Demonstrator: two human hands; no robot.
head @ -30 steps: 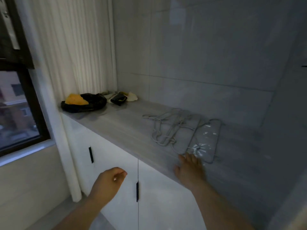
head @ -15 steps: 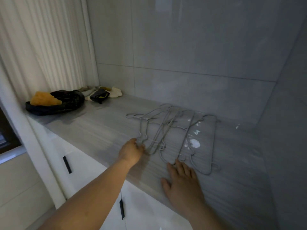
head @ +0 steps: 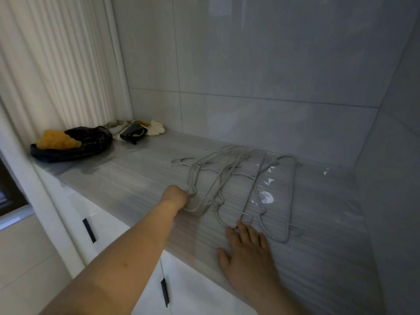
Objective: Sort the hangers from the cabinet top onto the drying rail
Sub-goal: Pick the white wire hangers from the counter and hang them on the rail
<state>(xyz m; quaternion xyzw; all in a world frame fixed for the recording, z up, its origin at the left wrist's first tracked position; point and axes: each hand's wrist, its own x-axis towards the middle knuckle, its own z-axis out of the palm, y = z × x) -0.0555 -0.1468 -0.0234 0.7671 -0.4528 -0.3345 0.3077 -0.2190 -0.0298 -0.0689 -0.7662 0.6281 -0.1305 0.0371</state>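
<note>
The hangers (head: 227,178) lie in a tangled pile on the cabinet top (head: 136,178). My left hand (head: 176,196) curls round the pile's near end. My right hand (head: 247,248) lies flat, fingertips (head: 241,225) touching the pile. If I pull now, they may snag and all slide off.

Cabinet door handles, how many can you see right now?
2. One handle sits at left, below the bag; the other lies farther right, near the view's bottom edge. More may be hidden beyond the frame.
</note>
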